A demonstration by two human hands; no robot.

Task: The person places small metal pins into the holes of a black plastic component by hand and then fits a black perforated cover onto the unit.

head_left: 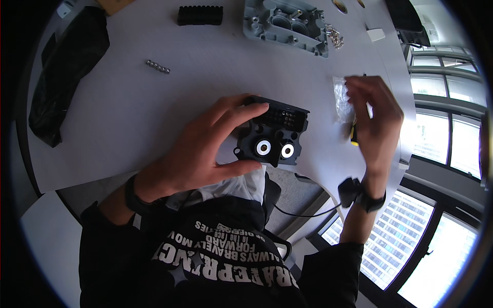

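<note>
My left hand grips a black plastic housing by its left side, with fingers along the top and the thumb at the lower edge. Two white rings with dark centres, a left one and a right one, sit in its face. A row of small holes runs along its upper part. To the right, my right hand is raised over the table with its fingers drawn together in a pinch. Whatever it may hold is too small to make out. Beside its fingertips lies a clear plastic bag, and a yellow-and-black object is partly hidden behind the hand.
A grey casting-like block stands at the back, with small metal parts at its right. Further left are a black ribbed block, a short metal spiral-like piece and a black bag. A cable hangs below the table edge.
</note>
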